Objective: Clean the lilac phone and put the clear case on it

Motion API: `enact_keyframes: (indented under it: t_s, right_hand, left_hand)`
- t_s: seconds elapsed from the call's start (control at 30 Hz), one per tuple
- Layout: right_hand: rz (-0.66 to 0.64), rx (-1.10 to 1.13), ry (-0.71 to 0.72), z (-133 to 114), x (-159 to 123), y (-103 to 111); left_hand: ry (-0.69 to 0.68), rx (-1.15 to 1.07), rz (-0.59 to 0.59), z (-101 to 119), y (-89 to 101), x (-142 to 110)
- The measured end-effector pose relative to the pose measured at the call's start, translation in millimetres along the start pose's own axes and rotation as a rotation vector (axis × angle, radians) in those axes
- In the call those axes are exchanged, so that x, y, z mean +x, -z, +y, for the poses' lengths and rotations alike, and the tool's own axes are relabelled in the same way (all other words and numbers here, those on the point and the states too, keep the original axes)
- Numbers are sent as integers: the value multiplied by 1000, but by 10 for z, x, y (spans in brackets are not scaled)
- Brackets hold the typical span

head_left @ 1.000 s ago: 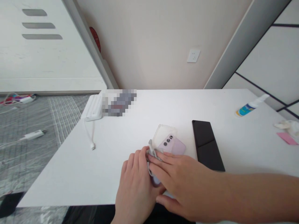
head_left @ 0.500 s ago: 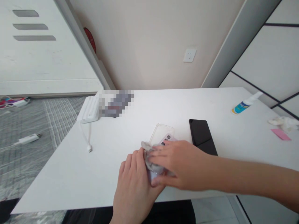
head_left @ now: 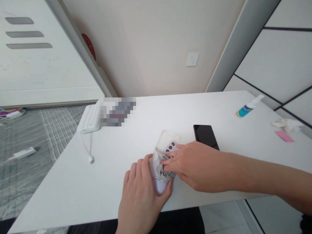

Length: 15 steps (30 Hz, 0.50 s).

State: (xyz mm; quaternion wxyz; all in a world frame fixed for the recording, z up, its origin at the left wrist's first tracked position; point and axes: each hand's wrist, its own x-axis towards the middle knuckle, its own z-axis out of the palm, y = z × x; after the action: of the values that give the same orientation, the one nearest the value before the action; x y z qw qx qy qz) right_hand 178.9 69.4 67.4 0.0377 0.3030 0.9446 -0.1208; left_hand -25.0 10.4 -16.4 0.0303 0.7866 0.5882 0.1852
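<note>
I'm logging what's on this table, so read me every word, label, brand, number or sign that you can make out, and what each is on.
None can be read.
Bottle: printing on its blue label, too small and blurred to read.
Pixelated patch at back left: any text is hidden.
Lilac phone: no lettering shows on its visible part.
</note>
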Motion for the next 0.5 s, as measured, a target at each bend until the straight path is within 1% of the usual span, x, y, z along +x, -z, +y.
enact_keyframes:
  t_s: [0.07,0.13,0.2,0.33,0.5]
  right_hand:
    - [-6,-61,-78,81,23,34]
    - [40,-139,-172,151,53,19]
    - [79,-201,-227,196,85,-39]
    - [161,-206,-212,194,161,-240]
    - [257,-124,-130,127,263,-491]
  left_hand:
    - [1,-28,-13,-9,1,5]
    - [-11,-40,-13,-20,-5,3]
    - [-23,-37,-4,-28,-14,-5]
    - [-28,-14,20,-26,-23,-24]
    - [-34,11,15,-13,-6,-37]
